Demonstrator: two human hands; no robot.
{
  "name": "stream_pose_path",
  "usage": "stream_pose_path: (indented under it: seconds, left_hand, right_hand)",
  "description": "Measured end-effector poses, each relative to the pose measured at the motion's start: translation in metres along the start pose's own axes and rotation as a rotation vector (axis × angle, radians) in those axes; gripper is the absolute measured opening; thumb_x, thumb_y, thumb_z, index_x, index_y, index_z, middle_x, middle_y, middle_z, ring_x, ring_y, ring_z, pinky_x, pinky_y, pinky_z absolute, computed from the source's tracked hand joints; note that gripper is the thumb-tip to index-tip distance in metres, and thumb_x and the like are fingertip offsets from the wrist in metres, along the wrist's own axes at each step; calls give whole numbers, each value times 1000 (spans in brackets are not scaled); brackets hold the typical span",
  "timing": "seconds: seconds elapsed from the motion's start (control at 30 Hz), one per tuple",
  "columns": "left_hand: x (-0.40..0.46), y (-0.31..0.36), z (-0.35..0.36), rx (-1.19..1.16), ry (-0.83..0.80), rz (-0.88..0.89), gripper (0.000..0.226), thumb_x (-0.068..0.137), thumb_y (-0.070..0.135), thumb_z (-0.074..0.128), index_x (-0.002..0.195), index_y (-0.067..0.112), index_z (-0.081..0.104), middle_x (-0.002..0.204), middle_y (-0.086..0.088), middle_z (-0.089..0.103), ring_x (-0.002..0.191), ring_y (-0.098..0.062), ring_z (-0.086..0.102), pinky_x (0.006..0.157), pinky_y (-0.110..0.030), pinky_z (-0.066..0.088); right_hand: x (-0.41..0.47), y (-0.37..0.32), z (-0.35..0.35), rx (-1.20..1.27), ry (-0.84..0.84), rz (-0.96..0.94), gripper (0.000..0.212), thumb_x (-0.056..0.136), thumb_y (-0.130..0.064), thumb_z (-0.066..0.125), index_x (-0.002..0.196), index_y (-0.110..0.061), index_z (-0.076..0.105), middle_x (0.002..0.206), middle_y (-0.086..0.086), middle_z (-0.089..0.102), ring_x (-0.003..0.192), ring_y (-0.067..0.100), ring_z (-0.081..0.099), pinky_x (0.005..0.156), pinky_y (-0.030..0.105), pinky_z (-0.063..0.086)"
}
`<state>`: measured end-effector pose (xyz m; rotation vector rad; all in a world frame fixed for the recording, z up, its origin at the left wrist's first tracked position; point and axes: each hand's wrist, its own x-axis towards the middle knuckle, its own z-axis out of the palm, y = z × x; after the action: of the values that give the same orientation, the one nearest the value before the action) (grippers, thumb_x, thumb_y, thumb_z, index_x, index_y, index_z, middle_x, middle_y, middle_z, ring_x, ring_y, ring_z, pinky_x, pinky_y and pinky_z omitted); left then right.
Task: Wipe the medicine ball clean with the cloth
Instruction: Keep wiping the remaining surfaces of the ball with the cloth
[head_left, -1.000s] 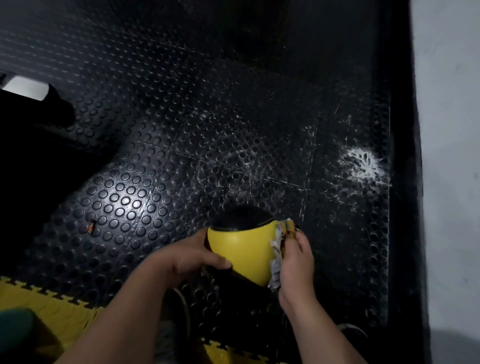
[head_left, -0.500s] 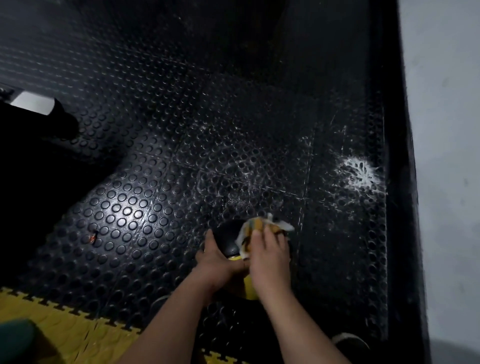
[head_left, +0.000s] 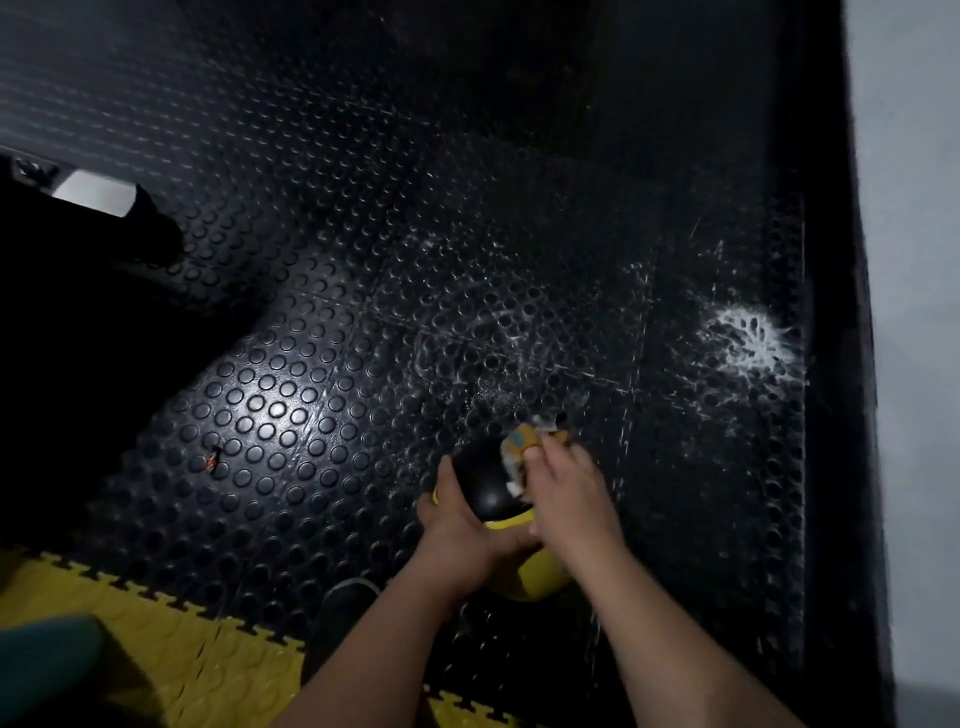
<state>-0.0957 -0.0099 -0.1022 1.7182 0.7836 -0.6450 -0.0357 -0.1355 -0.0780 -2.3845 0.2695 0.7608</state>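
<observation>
Between our two hands sits the medicine ball (head_left: 488, 486), held up off the studded black floor mat (head_left: 291, 415). Our left hand (head_left: 460, 530) cups the ball from its near left side, thumb up along the black panel and fingers curled under the yellow half. Our right hand (head_left: 569, 499) grasps the cloth (head_left: 522, 441) and presses it against the ball's far right shoulder, with bunched folds poking out just beyond the fingertips (head_left: 535, 454).

A second ago the ball showed mostly its yellow face to us, with the cloth pinned down its right flank under the right hand. Since then we have rolled the ball so the black panel faces up, and the cloth has travelled from the side up to the far top edge. Over the last half second little has shifted; the right hand has crept slightly further right of the left.

We judge that the yellow flank has had its pass and the wipe is now working over the black panel. Much of the underside is hidden by our left palm, so we cannot tell whether it is clean. Another turn of the ball in the left hand is probably needed before the job is done.
</observation>
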Motion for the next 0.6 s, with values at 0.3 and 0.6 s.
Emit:
stream_pose_path:
  seconds: [0.3,0.6]
  left_hand:
    - [2,-4,2,34,-12,2,147,56,51,95,159,38,-10,166,-11,-4,151,-33,21,119,-43,29]
    - [-3,-7,17,82,16,20,153,41,65,92,153,51,-11,165,-7,-9,151,-43,17,120,-56,28]
  right_hand:
    - [13,-15,1,-178,-49,-176,49,105,-51,32,145,-31,52,145,2,51,134,26,44,111,45,38]
    - [19,-19,-6,-194,-110,-161,47,105,-48,33,137,-28,60,136,2,57,127,27,50,107,44,42]
